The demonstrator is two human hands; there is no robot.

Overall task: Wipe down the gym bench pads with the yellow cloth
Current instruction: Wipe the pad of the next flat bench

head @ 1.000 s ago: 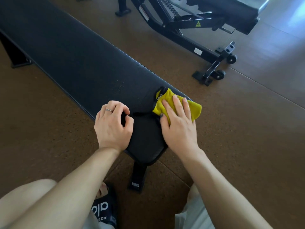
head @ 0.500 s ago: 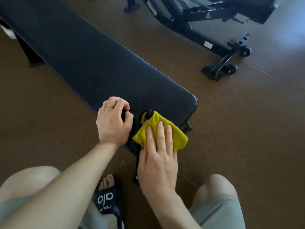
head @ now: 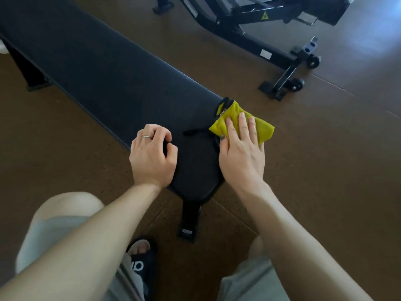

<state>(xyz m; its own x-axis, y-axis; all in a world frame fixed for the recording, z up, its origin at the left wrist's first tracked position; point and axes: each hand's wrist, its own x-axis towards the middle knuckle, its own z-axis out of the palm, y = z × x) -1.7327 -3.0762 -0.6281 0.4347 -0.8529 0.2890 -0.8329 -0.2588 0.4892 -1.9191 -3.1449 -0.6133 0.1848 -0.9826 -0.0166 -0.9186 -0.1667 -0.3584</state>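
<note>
A long black bench pad (head: 97,68) runs from the far left toward me and meets a small black seat pad (head: 195,166). The folded yellow cloth (head: 264,129) lies at the right edge, where the two pads meet. My right hand (head: 240,155) presses flat on it with straight fingers, and part of the cloth is hidden under the palm. My left hand (head: 152,157) sits on the seat pad's left edge. Its fingers and thumb are curled round that edge near the gap, and it wears a ring.
A second bench's black frame (head: 271,53) with small wheels (head: 299,83) stands on the brown floor at the far right. The bench's foot (head: 188,222) sticks out below the seat pad. My knees and a black sandal (head: 141,263) are close under the pad.
My right hand slid the cloth toward me across the seat pad, then back out to the right edge by the gap. My left hand kept its grip in place.
</note>
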